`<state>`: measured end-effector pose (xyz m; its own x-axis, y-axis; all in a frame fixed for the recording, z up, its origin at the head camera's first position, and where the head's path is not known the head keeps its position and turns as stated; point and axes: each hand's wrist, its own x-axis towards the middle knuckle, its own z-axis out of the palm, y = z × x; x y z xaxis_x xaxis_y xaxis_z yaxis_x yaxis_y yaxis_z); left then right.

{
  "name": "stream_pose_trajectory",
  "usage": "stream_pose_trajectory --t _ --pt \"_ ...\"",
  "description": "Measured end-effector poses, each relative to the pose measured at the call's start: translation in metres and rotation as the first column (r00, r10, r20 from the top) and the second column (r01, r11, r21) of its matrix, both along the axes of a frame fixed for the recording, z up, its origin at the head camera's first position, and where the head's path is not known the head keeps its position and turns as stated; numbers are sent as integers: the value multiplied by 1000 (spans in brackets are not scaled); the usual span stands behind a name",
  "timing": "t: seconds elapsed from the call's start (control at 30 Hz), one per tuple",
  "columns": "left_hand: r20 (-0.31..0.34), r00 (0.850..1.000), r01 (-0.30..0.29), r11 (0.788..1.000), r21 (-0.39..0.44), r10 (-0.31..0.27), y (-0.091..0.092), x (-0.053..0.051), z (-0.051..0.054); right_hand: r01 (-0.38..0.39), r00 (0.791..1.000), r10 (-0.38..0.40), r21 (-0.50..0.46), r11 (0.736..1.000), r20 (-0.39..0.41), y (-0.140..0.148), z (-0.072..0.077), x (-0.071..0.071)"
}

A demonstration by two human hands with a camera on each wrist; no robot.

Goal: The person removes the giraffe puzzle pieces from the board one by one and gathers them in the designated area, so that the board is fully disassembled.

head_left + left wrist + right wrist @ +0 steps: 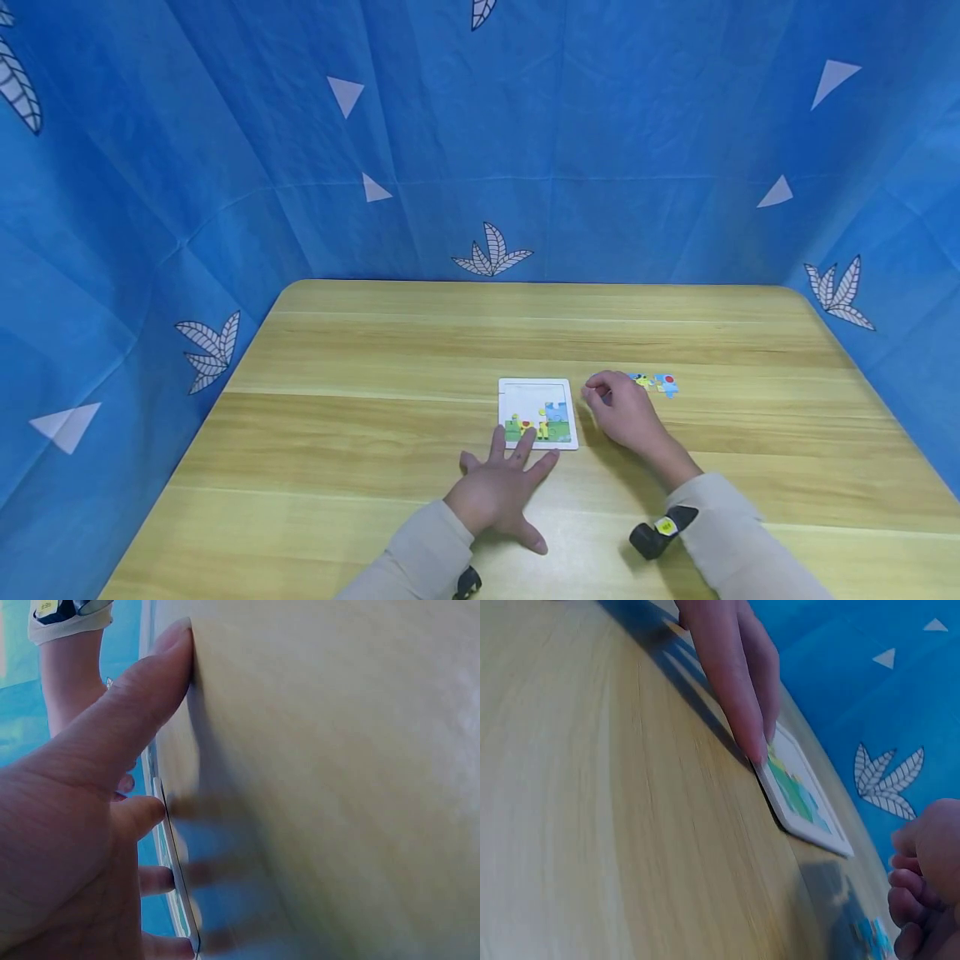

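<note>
A square white puzzle tray (538, 381) lies on the table, its lower part filled with joined pieces (557, 423) in green, blue and yellow. My left hand (498, 492) is spread wide with straight fingers, and its fingertips touch the tray's near edge. In the left wrist view the thumb (142, 697) points away from the tray's edge (174, 862). Just right of the tray is my right hand (622, 412), fingers curled and thumb close to the index fingertip. Whether something sits between those fingertips is hidden. In the right wrist view its curled fingers (911, 892) hover over the table.
Loose puzzle pieces (666, 384), blue with yellow and red, lie beyond the right hand, partly covered by it. The wooden table (360, 392) reaches back to a blue curtain (480, 125) with white leaf prints. A black wrist device (660, 533) is strapped at the right sleeve.
</note>
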<state>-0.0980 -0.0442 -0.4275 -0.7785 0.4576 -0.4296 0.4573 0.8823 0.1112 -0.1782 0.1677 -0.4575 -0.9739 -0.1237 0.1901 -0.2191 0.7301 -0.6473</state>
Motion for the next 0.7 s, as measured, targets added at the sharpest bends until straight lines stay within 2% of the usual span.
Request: stream_pose_trajectory --t 0.5,0.7 --pt "1 1000 7 1000 -2 -7 -1 0 0 -147 986 145 15 989 88 -32 -1 0" --pt "0 1000 7 1000 1 -7 -1 0 -1 -159 981 154 36 987 115 -38 -2 0"
